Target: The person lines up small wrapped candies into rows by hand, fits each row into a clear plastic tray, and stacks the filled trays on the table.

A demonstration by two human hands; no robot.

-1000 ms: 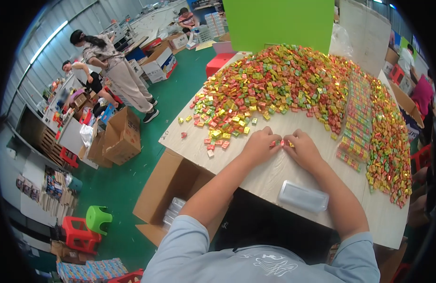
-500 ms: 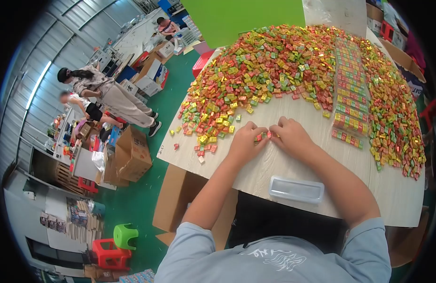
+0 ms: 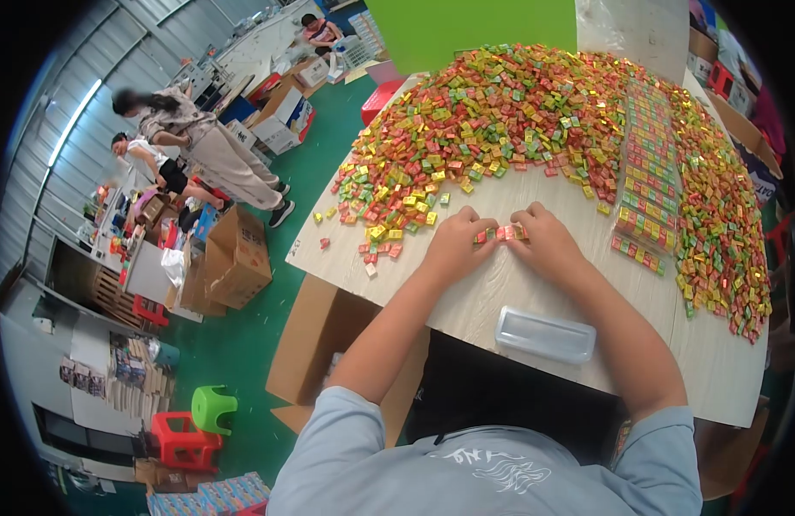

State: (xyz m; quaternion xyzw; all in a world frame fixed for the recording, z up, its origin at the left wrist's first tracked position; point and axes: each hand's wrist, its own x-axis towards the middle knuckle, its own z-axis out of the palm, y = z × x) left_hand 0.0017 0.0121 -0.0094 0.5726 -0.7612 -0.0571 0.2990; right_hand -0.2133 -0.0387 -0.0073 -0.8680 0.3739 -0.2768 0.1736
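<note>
A short row of small wrapped candies [image 3: 505,233], red with some green, lies between my hands just above or on the pale tabletop. My left hand [image 3: 455,246] pinches its left end, while the fingers of my right hand [image 3: 548,244] close round its right end. Nearer my body is a clear plastic box [image 3: 545,334], apart from both hands. Beyond my hands spreads a big heap of loose candies [image 3: 492,112] in red, yellow and green. To the right, neat candy rows [image 3: 647,172] form a long block, with clear plastic showing around it.
The wooden table [image 3: 466,310] has its front edge close to my body. Below its left side stands an open cardboard box [image 3: 307,344]. Two people [image 3: 234,163] are at the left, and another person [image 3: 320,34] sits farther back. Plastic stools [image 3: 187,439] stand on the green floor.
My hands have parted slightly, and more of the candy row shows between them. The whole view has shifted a little with my head. The plastic box rests in the same place on the table.
</note>
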